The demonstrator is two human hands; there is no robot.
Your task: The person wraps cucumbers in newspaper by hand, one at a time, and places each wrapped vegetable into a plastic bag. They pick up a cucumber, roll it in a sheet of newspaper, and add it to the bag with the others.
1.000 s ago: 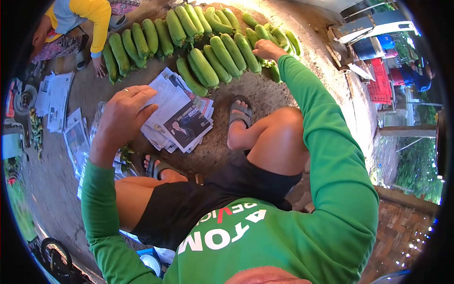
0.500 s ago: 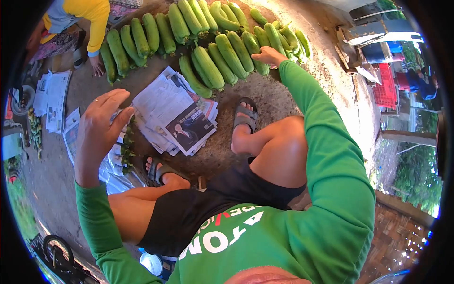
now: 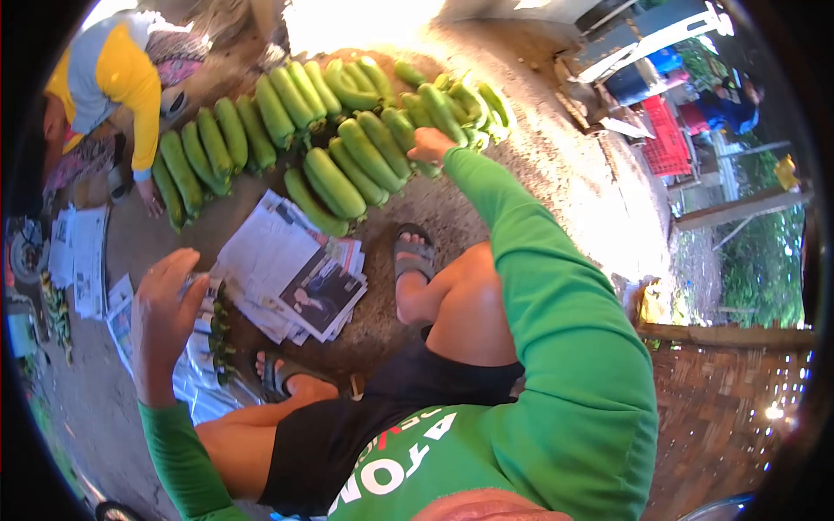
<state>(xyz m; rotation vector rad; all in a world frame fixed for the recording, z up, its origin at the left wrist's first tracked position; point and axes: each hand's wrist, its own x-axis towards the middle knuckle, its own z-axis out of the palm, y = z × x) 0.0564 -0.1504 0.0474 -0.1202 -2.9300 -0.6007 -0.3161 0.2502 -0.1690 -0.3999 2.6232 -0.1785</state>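
Long green gourds (image 3: 367,149) lie side by side in two rows on the ground ahead of me. My right hand (image 3: 430,145) is at the right part of the nearer row, its fingers curled over the end of one gourd (image 3: 426,168), partly hiding it. My left hand (image 3: 169,300) is raised in the air at the left, thumb apart from the fingers, holding nothing. Beyond it to the right, a stack of newspaper sheets (image 3: 261,252) lies on the ground between my feet and the gourds.
At the upper left, a person in a yellow sleeve (image 3: 130,104) bends with a hand (image 3: 149,198) on the ground beside the gourds. More newspaper (image 3: 89,269) lies at the left. Green produce (image 3: 221,339) wrapped in paper and plastic sits by my left foot. A red crate (image 3: 667,139) stands far right.
My view has turned, so the scene sits lower and farther left. The right hand stays at the same gourd, and my left hand remains raised and empty.
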